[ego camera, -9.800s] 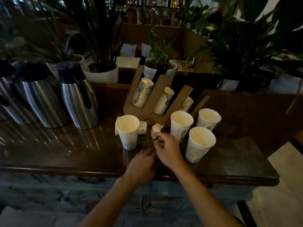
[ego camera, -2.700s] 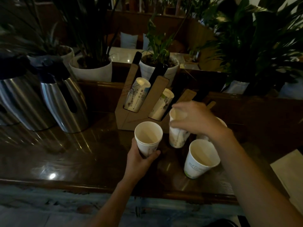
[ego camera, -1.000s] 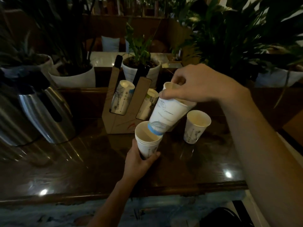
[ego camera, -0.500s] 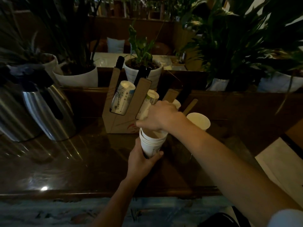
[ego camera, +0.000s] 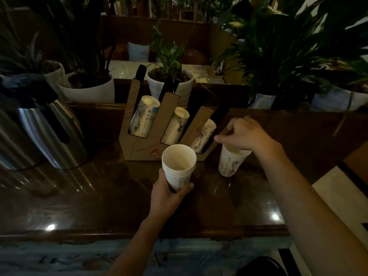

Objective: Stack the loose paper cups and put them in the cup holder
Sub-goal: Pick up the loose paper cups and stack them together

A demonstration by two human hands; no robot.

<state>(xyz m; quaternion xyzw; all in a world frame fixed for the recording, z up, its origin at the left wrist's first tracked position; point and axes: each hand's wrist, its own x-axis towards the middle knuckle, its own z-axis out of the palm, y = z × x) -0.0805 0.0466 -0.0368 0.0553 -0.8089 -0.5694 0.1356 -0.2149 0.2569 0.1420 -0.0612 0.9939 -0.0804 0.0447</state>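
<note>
My left hand [ego camera: 166, 198] grips a stack of several nested white paper cups [ego camera: 178, 168], held upright above the dark wooden counter. To its right one loose paper cup [ego camera: 231, 163] stands on the counter. My right hand [ego camera: 245, 134] covers that cup's rim from above, fingers curled at the rim. Behind both stands the brown cup holder [ego camera: 143, 144] with slanted slots, and three of them hold stacks of printed cups lying at an angle. The slot at the far right end is partly hidden by my right hand.
Steel thermos jugs [ego camera: 49, 128] stand on the left of the counter [ego camera: 99, 196]. White plant pots [ego camera: 89, 90] and leafy plants line the ledge behind the holder. The counter's front edge runs across below my hands.
My right hand has left the stack after pressing a cup into it and moved right onto the last loose cup. The left hand still holds the stack, now taller.
</note>
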